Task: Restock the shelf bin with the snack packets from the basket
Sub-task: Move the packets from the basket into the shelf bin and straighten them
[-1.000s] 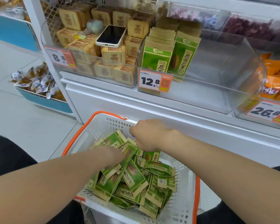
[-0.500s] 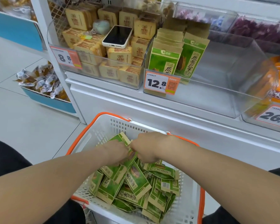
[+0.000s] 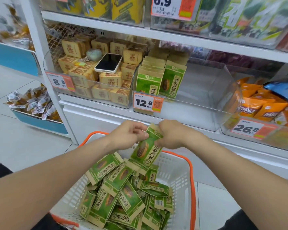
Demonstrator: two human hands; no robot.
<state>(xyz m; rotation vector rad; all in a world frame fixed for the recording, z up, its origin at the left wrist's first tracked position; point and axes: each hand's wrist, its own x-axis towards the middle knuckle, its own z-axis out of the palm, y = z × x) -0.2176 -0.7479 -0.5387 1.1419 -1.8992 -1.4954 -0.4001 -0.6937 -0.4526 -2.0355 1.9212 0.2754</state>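
Note:
A white basket with an orange rim (image 3: pixel 179 176) sits low in front of me, filled with several green snack packets (image 3: pixel 116 195). Above it, my left hand (image 3: pixel 126 135) and my right hand (image 3: pixel 171 135) both pinch the top of one green packet (image 3: pixel 146 150), which hangs upright over the pile. On the shelf straight ahead stands a clear bin (image 3: pixel 206 100) with a 12.8 price tag; several of the same green packets (image 3: pixel 158 78) stand upright at its left end, and its right part holds nothing.
A phone (image 3: pixel 108 63) lies on tan boxed snacks in the clear bin (image 3: pixel 90 90) to the left. Orange bags fill the bin (image 3: pixel 259 105) on the right. Wrapped sweets sit in a low blue tray (image 3: pixel 33 103) at the far left. Another shelf runs overhead.
Both hands have risen out of the basket, lifting one green packet up between them. The view has tilted upward and now shows the upper shelf.

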